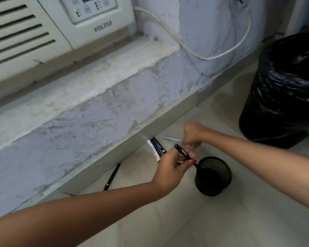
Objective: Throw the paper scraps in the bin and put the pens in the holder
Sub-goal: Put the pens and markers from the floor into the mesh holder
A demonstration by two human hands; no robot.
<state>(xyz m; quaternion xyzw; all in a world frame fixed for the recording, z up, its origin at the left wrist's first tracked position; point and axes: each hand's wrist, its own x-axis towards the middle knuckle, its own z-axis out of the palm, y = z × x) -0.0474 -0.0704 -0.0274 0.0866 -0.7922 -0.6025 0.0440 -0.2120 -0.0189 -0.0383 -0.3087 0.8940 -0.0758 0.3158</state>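
Soft, even light fills the scene, with only faint shadows on the pale floor point(221, 220). The wide lens bends straight lines, so the ledge point(82, 90) and air conditioner point(43, 32) lean and curve. The right hand point(193, 134) is smeared by motion blur. Small glints show on the black bin liner point(282, 90).

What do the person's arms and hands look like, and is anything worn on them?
Both forearms are bare: no sleeves, watch or bracelet in view. The left hand has a red-painted thumbnail. The right hand is blurred, so its nails cannot be told. No rings are visible.
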